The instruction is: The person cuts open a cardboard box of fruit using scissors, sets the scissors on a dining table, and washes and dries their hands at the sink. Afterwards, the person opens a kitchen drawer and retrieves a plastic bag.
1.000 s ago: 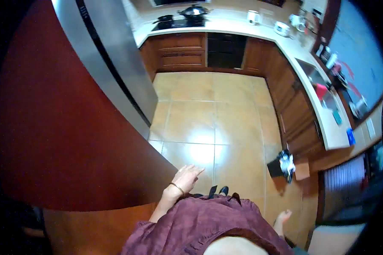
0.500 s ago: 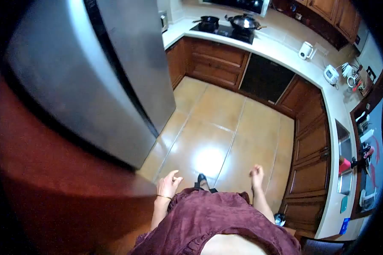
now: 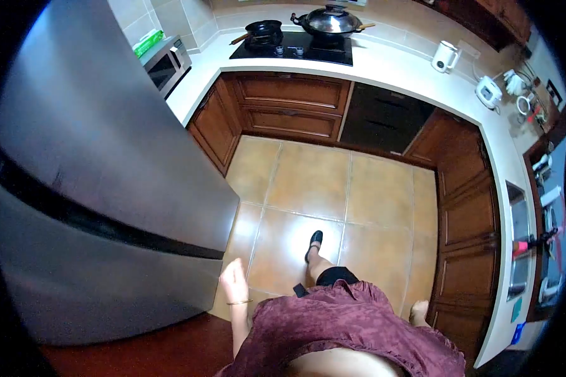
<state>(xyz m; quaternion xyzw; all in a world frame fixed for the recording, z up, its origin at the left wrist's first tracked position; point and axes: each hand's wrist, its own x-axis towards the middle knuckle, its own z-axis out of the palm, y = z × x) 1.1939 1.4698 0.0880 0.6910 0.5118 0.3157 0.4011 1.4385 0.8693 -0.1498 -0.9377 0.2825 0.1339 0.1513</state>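
My left hand (image 3: pixel 234 282), with a thin bracelet at its wrist, is in front of my body beside the lower right edge of the grey fridge (image 3: pixel 126 157). Its fingers are curled together and I see nothing in them. Low at my right side, my right hand (image 3: pixel 419 309) is near the wooden lower cabinets (image 3: pixel 462 270). It is partly visible and small, with its fingers curled in, and whether it holds anything cannot be made out. Neither hand visibly touches an object. One foot in a black shoe (image 3: pixel 315 242) is forward on the tiled floor (image 3: pixel 305 179).
A white counter (image 3: pixel 409 69) runs around the kitchen. On it are a black pan (image 3: pixel 264 28), a lidded wok (image 3: pixel 333 24), a microwave (image 3: pixel 166 65), a white kettle (image 3: pixel 445 57) and a white appliance (image 3: pixel 488 92). The sink (image 3: pixel 517 217) is at right.
The view has moved further into the kitchen, showing more of the fridge, stove and microwave. My left hand's fingers have curled in. My right hand swung forward, then back to my side.
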